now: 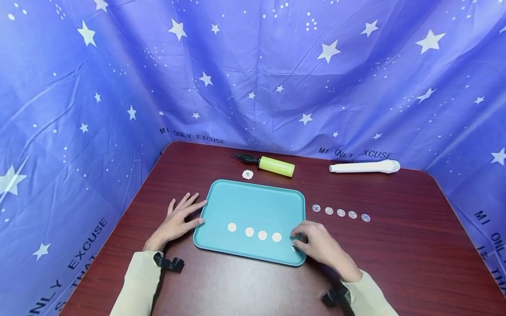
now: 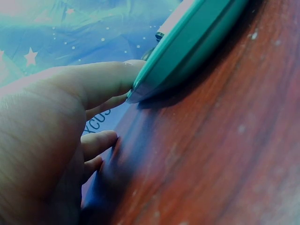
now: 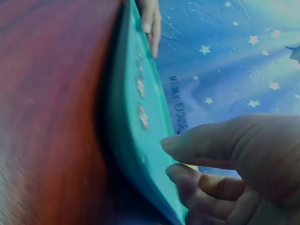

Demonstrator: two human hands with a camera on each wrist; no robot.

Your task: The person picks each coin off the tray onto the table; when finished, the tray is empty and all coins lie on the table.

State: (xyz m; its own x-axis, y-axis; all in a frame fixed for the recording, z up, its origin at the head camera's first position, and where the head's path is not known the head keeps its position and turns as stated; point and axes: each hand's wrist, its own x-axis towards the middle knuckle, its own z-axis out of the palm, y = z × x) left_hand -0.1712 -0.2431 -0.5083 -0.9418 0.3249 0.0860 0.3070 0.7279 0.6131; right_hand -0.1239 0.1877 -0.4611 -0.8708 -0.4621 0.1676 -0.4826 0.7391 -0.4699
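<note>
Tray [image 1: 253, 204] — teal, with rounded corners and a raised rim — lies just below the centre of the head view, and four white discs [image 1: 262, 235] rest on it in a row through its lower half, the leftmost set a little apart from the others. The left hand [image 1: 179, 221] is at the tray's left edge, its fingers spread and nearly straight; thumb and forefinger touch the rim there, and in the left wrist view the other fingers reach down towards the table. The right hand [image 1: 314, 241] is over the tray's right edge with its fingers curled in towards the thumb. A small speckled patch [image 1: 294, 248] shows just under those fingertips; whether they pinch it or it lies on the tray, I cannot tell. The right wrist view, blurred, shows thumb and forefinger tips close together with a narrow gap.

Right of the tray, five patterned discs [image 1: 341, 213] form a row slanting slightly down to the right. Above the tray's upper edge lies a scalloped disc [image 1: 247, 174], and beside it a yellow-green pump [image 1: 276, 166] with a black nozzle pointing left. A white rod [image 1: 363, 166] lies at the upper right of the table [image 1: 403, 245], which is dark red — a blue curtain [image 1: 257, 57] with white stars hangs behind and at both sides.
</note>
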